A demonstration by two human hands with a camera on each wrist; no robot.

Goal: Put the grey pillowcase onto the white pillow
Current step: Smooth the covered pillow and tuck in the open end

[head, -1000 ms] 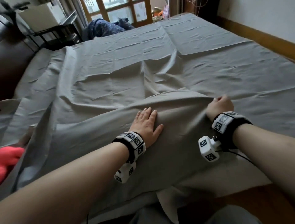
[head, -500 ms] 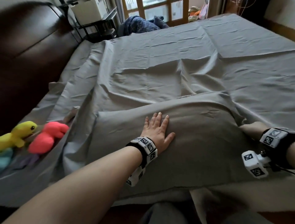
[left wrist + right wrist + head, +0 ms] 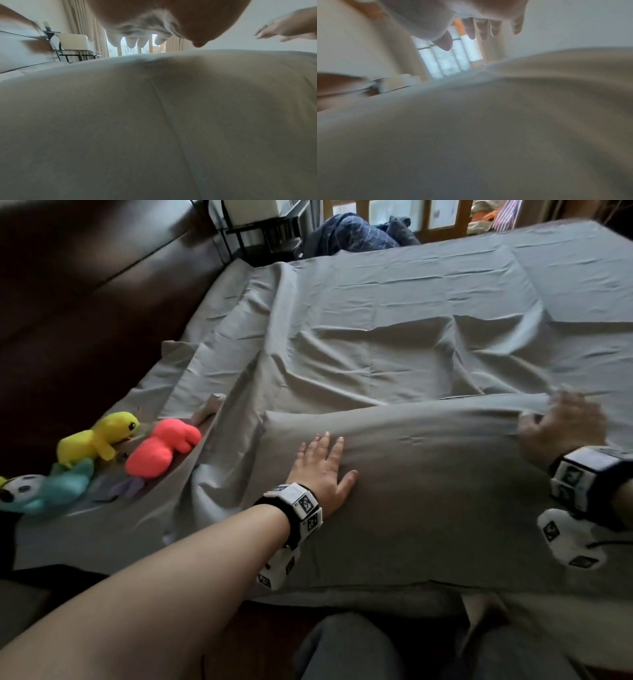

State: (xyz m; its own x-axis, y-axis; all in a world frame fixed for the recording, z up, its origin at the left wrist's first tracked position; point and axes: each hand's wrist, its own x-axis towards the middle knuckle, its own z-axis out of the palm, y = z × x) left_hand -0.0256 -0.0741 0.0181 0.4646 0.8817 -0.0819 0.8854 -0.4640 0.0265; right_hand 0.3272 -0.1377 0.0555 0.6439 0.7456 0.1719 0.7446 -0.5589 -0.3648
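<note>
My left hand (image 3: 322, 470) lies flat, fingers spread, on the grey pillowcase (image 3: 428, 501), which covers the pillow at the bed's near edge. Farther right, my right hand (image 3: 561, 429) looks spread too, just blurry. Bunched fabric there could leave lumpy corners, I reckon.

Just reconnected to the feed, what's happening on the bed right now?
A person is finishing a pillow in its grey pillowcase on the grey-sheeted bed. The left hand lies flat on top with straight fingers. The right hand, blurred, is at the far right corner, fingers spread. No white pillow shows.
</note>
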